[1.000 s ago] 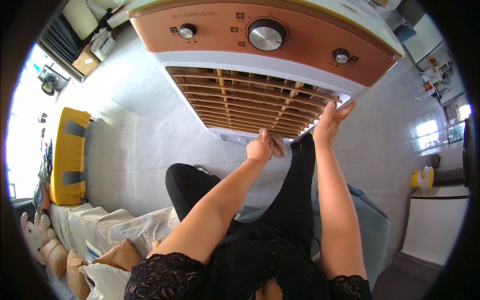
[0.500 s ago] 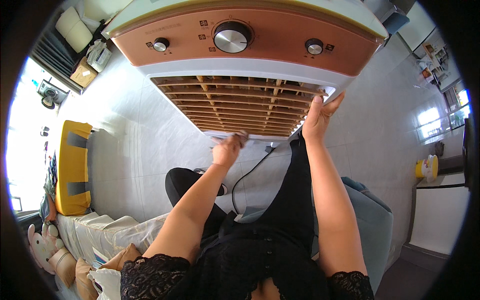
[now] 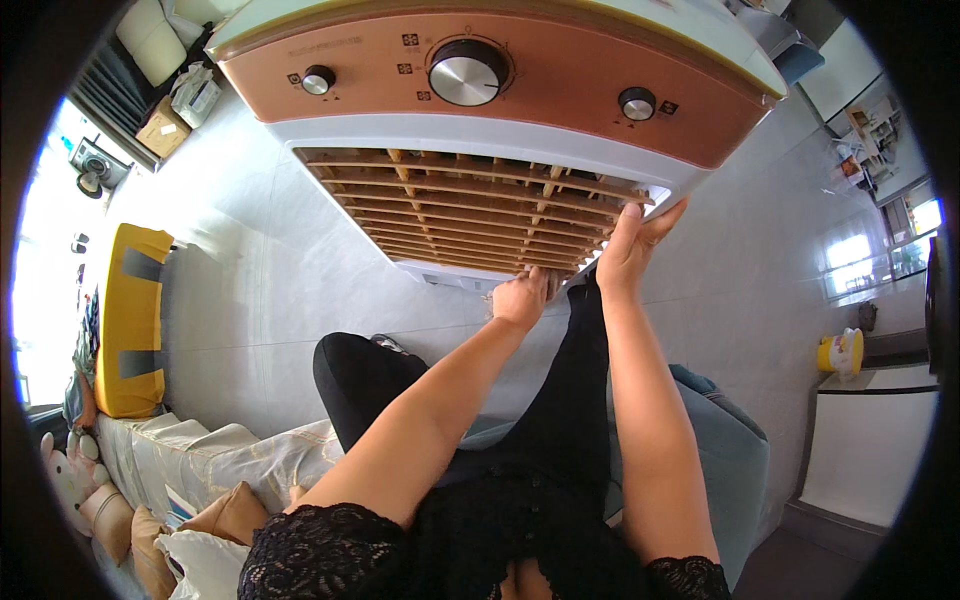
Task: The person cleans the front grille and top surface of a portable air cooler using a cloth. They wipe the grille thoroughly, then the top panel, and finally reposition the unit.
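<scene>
A white air cooler [image 3: 420, 128] with a copper-coloured control panel [image 3: 560, 85] fills the upper part of the view. Its front has a brown slatted grille [image 3: 450, 200]. My right hand [image 3: 630, 250] grips the cooler's right side edge, thumb on the front by the grille and fingers behind. At the grille's lower right, my left hand [image 3: 522, 298] is closed on a crumpled greyish cloth, only bits of which show beside the fingers. It presses against the bottom slats. Three round knobs sit on the panel, the largest knob [image 3: 468, 72] in the middle.
A yellow piece of furniture with grey patches [image 3: 135, 320] stands at the left. The sofa [image 3: 220, 455] with cushions and a plush toy [image 3: 72, 475] lies lower left. A blue-grey seat [image 3: 725, 450] is at my right, and a yellow bucket [image 3: 840, 352] stands farther right.
My left hand has moved right along the lower edge of the grille, from its middle to near its right corner. My right hand keeps its hold on the cooler's edge.
</scene>
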A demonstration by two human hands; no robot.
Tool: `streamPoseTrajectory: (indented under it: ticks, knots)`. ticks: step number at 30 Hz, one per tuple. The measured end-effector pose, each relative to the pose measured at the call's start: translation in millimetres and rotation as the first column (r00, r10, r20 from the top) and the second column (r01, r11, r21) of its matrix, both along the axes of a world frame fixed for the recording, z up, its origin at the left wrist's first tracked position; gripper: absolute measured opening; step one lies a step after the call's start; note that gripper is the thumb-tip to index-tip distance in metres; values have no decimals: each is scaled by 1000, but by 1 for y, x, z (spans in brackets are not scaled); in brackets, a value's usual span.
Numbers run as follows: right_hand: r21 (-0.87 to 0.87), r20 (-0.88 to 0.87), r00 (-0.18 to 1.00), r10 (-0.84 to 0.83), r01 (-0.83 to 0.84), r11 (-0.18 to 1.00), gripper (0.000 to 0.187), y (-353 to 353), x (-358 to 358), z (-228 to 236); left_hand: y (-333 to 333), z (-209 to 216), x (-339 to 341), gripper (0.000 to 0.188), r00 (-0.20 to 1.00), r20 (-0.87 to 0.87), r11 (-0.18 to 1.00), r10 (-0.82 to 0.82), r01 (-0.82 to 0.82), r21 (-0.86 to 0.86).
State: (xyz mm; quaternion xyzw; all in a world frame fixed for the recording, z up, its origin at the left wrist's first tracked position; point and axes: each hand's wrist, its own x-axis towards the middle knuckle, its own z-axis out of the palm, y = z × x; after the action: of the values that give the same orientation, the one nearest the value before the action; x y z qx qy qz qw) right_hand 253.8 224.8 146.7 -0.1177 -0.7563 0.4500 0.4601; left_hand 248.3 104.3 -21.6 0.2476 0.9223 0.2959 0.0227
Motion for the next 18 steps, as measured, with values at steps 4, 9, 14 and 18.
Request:
streamPoseTrajectory:
  ticks: [4,9,14,18]
  knots:
    - [2,-10,1000,27,-27,1000,81,-3,0,4,12,6,4,26,992,127,1000,23,-23,-5]
    - [2,-27,1000,3,-3,1000,82,-2,-1,1,5,-2,6,30,962,-103,968,-253,251,-31]
    - [-6,2,999,34,-34,999,83,-2,2,5,9,-3,14,27,982,-101,987,-158,160,17]
    - [16,8,1000,30,-30,999,84,-1,2,5,-10,-26,-9,30,990,-135,999,29,-24,40]
